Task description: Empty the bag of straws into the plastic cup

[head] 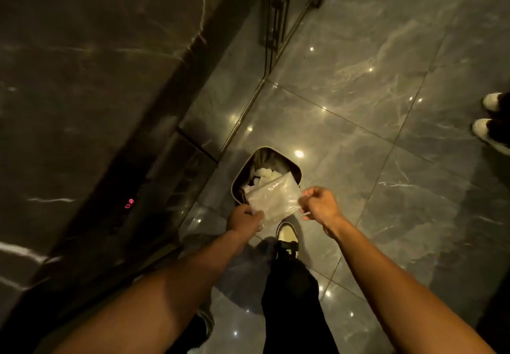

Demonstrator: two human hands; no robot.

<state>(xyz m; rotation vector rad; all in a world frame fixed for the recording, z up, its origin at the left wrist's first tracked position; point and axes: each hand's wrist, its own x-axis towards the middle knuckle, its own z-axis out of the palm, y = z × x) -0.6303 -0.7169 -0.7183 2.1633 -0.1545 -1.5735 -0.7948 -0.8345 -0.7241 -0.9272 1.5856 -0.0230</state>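
Note:
A clear, crinkled plastic bag (273, 199) hangs stretched between both my hands, above the near rim of a waste bin. My left hand (244, 220) pinches its lower left corner. My right hand (320, 204) grips its right edge with thumb and fingers. I cannot tell whether any straws are inside the bag; it looks flat and see-through. No plastic cup is in view.
A metal waste bin (296, 170) with a dark liner and white crumpled paper stands on the glossy grey tiled floor (386, 77). A dark marble wall (82, 77) with a red digit display (129, 203) runs along the left. My shoe (287, 236) is below the bag. Another person's white shoes (488, 122) are at far right.

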